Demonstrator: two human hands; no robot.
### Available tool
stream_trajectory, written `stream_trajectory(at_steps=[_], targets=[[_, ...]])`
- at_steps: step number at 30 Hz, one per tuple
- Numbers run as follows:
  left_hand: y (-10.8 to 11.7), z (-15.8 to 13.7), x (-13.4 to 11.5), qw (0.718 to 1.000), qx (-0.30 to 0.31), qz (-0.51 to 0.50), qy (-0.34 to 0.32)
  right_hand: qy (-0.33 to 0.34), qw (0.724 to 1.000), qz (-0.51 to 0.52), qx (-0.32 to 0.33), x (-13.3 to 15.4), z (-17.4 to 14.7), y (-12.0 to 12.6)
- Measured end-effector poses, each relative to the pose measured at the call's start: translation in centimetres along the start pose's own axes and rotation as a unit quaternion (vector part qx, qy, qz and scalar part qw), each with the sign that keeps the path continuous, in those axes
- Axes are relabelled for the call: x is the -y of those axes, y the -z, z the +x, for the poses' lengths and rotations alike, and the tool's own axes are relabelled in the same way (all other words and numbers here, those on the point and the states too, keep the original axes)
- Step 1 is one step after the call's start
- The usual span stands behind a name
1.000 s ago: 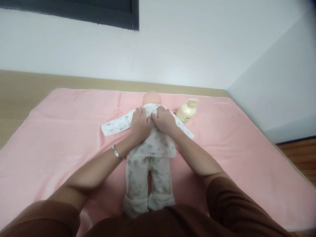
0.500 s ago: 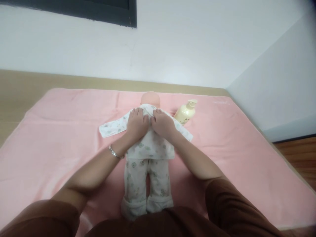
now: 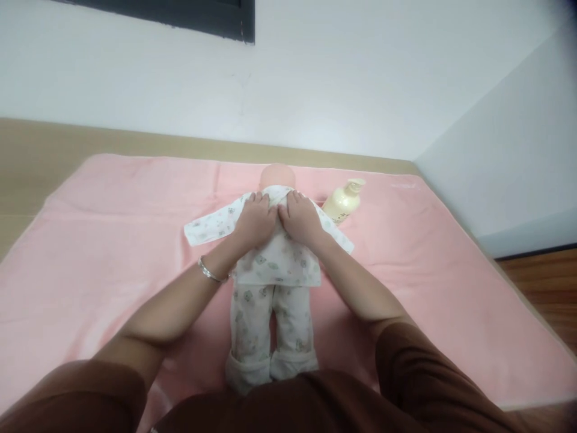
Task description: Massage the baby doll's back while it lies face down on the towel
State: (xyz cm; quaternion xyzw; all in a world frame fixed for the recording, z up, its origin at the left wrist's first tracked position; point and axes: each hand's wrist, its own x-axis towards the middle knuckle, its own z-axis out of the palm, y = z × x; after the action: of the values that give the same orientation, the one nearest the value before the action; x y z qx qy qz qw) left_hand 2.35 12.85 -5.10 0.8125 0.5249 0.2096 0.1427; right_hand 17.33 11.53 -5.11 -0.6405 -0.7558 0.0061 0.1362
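Observation:
A baby doll lies on the pink mat, its bald head (image 3: 277,175) pointing away from me. It wears a white printed long-sleeved top (image 3: 279,267) and matching trousers (image 3: 252,322) with turned-up cuffs. My left hand (image 3: 256,221) rests on the upper left part of the top, its fingers stretched toward the collar. Beside it, my right hand (image 3: 301,219) lies on the upper right part, fingers also laid out flat. The two thumbs almost meet at the middle. Both sleeves spread outward, the right one partly behind my forearm. The doll's face is not visible.
A cream pump bottle (image 3: 343,201) lies tilted on the mat near the right sleeve. The pink mat (image 3: 112,240) covers most of a wooden surface (image 3: 27,150) set against a white wall (image 3: 338,78). A dark frame (image 3: 216,18) is at upper left.
Both hands stay on the doll's upper body; the right fingers, more bent before, now lie flatter on the top. The whole view has shifted slightly.

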Motion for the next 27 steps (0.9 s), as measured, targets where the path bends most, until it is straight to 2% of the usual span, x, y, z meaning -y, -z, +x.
stream_trajectory(at_steps=[3, 6, 8, 16, 20, 24, 27], targets=[[-0.8, 0.7, 1.0, 0.999, -0.043, -0.023, 0.024, 0.004, 1.0, -0.022, -0.002, 1.4, -1.5, 0.6], [-1.4, 0.7, 1.1, 0.993, -0.106, -0.029, 0.048, 0.018, 0.999, -0.039, -0.02, 2.9, -3.3, 1.0], [-1.7, 0.5, 1.0, 0.99, -0.125, -0.034, 0.048, 0.029, 0.999, -0.034, -0.024, 3.4, -3.8, 1.1], [-2.1, 0.1, 1.2, 0.985, -0.129, -0.093, 0.068, -0.043, 0.994, 0.089, -0.044, 1.8, -1.0, -0.2], [-2.1, -0.2, 1.1, 0.978, -0.15, -0.129, 0.058, -0.018, 0.991, 0.111, -0.066, 1.6, -1.2, 0.6], [-2.3, -0.6, 1.1, 0.961, -0.201, -0.183, 0.059, 0.027, 0.988, 0.108, -0.111, 1.9, -1.9, 0.8], [-2.6, -0.8, 1.2, 0.951, -0.226, -0.202, 0.067, 0.056, 0.99, 0.103, -0.075, 2.1, -2.0, 0.2]])
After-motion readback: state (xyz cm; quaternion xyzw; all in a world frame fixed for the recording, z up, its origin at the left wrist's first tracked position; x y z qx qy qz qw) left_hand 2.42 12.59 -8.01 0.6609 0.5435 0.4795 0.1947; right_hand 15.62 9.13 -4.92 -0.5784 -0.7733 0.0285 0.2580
